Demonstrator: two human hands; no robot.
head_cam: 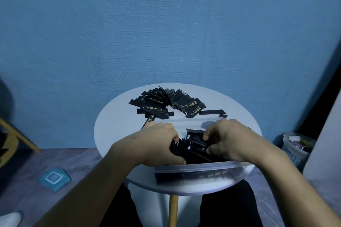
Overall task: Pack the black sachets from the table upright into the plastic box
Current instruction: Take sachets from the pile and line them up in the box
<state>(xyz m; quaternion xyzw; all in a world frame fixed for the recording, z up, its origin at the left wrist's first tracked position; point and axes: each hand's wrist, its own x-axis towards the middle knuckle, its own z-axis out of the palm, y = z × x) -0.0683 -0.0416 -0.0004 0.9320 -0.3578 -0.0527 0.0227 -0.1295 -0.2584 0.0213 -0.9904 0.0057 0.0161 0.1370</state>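
Curls fingers [172, 131] of left hand [158, 143] round a fanned bunch of black sachets [181, 145] standing on edge inside the plastic box [203, 167]. Pinches more of the same bunch between curled fingers and thumb of right hand [227, 140], just beside. Keeps the box at the near edge of the round table [114, 123], with a loose pile of sachets [166, 103] lying flat just beyond it.

Largely hidden under left hand [158, 142] and right hand [230, 140]: packed sachets [195, 141] in plastic box [203, 167]. Too small to read: gold print on loose sachets [155, 100].
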